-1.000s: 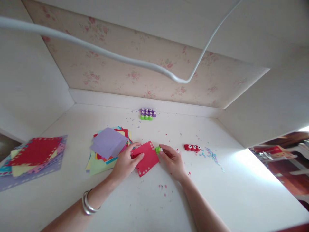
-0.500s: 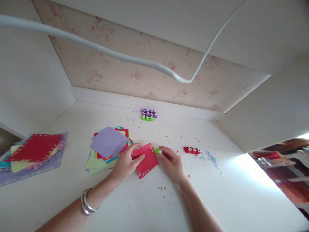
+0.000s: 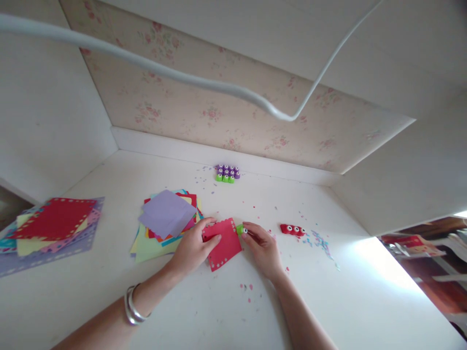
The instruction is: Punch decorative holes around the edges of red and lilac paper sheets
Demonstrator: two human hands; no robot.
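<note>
A square of red paper (image 3: 226, 244) with small punched shapes along some of its edges is held just above or on the white table. My left hand (image 3: 195, 247) grips it at its left side, thumb on top. At the paper's right edge sits a small green punch (image 3: 240, 230), with a white-and-black knob. My right hand (image 3: 261, 250) has thumb and fingers closed on that punch. Whether the paper is inside the punch's slot is too small to tell.
Coloured sheets (image 3: 167, 214) lie stacked left of my hands; punched sheets (image 3: 54, 218) are at the far left. Purple and green punches (image 3: 226, 173) stand at the back, red punches (image 3: 293, 230) to the right. Paper bits (image 3: 323, 245) are scattered on the table (image 3: 204, 311). A white cable (image 3: 219, 86) hangs overhead.
The whole view has shifted slightly. The red paper has turned a little in my left hand, and the green punch stays at its right edge in my right hand.
</note>
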